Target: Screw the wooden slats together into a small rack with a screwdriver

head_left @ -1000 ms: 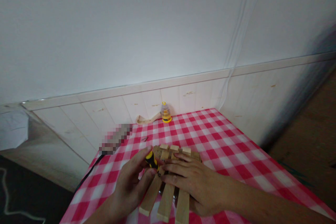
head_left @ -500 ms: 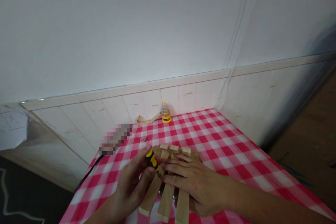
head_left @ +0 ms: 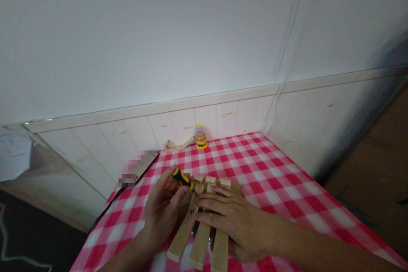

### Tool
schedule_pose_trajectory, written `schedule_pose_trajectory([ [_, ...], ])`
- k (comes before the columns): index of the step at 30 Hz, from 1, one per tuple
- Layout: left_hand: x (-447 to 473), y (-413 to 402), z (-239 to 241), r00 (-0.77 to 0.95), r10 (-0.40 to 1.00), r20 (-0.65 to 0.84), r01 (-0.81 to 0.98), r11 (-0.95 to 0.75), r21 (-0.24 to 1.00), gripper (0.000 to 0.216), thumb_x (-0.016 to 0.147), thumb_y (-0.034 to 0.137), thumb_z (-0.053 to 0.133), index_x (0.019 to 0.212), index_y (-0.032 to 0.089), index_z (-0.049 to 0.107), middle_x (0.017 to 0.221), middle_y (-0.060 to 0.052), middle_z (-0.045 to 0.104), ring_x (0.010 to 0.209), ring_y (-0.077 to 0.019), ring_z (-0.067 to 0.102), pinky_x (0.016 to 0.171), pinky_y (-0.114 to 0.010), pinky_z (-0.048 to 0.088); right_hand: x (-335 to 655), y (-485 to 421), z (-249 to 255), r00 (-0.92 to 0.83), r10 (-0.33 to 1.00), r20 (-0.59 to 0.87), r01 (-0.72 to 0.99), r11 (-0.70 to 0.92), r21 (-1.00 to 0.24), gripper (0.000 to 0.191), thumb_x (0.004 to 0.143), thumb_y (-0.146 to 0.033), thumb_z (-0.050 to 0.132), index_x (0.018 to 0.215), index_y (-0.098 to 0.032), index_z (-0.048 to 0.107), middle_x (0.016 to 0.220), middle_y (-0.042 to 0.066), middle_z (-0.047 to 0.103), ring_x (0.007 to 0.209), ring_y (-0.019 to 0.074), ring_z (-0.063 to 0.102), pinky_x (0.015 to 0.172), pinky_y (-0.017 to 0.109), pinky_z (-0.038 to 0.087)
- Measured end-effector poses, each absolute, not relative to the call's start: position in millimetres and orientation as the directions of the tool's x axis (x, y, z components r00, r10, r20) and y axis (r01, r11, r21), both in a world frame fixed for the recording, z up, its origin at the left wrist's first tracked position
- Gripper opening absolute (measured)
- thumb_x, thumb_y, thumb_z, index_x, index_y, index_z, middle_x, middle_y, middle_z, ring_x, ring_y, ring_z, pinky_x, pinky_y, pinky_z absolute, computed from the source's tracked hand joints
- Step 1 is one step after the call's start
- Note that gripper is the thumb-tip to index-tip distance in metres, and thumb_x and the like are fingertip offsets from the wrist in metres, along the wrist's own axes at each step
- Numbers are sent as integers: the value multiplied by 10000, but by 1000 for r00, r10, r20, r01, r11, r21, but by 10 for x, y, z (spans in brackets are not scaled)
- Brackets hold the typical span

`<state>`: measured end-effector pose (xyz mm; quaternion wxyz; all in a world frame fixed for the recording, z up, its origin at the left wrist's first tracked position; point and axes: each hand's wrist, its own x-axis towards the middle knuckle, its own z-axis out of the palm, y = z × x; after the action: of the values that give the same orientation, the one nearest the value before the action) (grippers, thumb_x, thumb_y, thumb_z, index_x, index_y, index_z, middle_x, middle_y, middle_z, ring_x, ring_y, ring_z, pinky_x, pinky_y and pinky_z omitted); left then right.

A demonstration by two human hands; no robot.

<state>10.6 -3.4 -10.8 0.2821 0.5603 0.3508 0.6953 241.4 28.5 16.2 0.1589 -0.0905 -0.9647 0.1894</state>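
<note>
Three wooden slats [head_left: 200, 247] sitting over the surface [head_left: 270, 170], apparently being screwed.
Right hand [head_left: 237, 216] is bracing them, grip spread flat; left hand [head_left: 161, 204] is pinching a screwdriver [head_left: 182, 177] toward the leftmost slat [head_left: 181, 240], turning probably requiring a seated tip.

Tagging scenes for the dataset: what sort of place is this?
Probably a home or small makeshift workspace; can't pin it down. Signs: a red-and-white checked tablecloth, white wall panelling, and a yellow-and-black screwdriver.

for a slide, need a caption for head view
Left hand holds a yellow-black screwdriver at wooden slats, right hand resting on them.
</note>
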Motion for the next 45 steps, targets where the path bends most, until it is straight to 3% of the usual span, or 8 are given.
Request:
schedule_pose_trajectory([
  [8,23,-46,-219,-216,767,604,125,-592,797,516,901,154,751,1372,304,605,1096,-49,803,950,-188,790,798,-255,655,2407,274,175,-934,229,274,120,924,-364,547,948,-334,609,1467,-179,532,1491,119,596,1453,239,456,1275,417,191],
  [14,-34,-31,-302,-164,704,691,247,-649,720,491,861,112,769,1299,301,656,1109,-28,797,893,-184,799,761,-262,679,2394,278,175,-931,231,282,118,923,-367,543,946,-335,609,1463,-189,534,1489,116,595,1463,243,444,1276,430,200],
  [21,-54,-44,-258,-90,761,642,249,-607,755,471,928,114,687,1362,258,571,1145,-78,775,1027,-214,778,857,-288,657,2391,285,160,-933,225,282,114,925,-361,566,940,-336,625,1475,-180,523,1492,117,592,1468,238,435,1285,414,171],
  [27,-47,-79,-219,26,760,650,232,-637,735,473,988,89,580,1403,303,507,1213,-74,747,1118,-190,746,900,-262,631,2389,285,179,-930,230,285,114,922,-371,558,929,-318,636,1466,-201,536,1467,109,615,1445,249,464,1277,435,186],
  [31,-34,-72,-207,31,747,664,210,-655,726,480,986,87,575,1406,309,509,1229,-79,726,1111,-187,740,904,-285,634,2387,284,202,-935,225,275,111,921,-374,549,949,-331,613,1472,-188,527,1486,109,601,1462,245,447,1283,428,169],
  [35,-54,-42,-261,-25,741,671,217,-652,727,475,917,95,686,1333,299,581,1220,-79,687,1076,-200,729,867,-317,649,2389,278,192,-931,232,280,115,918,-379,529,952,-325,612,1458,-188,541,1480,113,607,1443,247,473,1282,428,179],
  [40,-40,-22,-275,-90,746,660,206,-634,745,459,896,95,715,1288,311,613,1111,-33,728,956,-153,754,818,-253,650,2396,274,188,-933,235,271,124,920,-372,541,959,-344,608,1472,-191,531,1490,113,599,1461,251,451,1287,429,161],
  [45,-20,-33,-246,-71,750,658,217,-632,744,446,914,91,691,1303,292,609,1118,-44,750,959,-158,772,821,-242,651,2392,274,216,-933,237,272,119,913,-390,530,950,-330,618,1456,-189,550,1472,108,612,1451,248,458,1283,430,179],
])
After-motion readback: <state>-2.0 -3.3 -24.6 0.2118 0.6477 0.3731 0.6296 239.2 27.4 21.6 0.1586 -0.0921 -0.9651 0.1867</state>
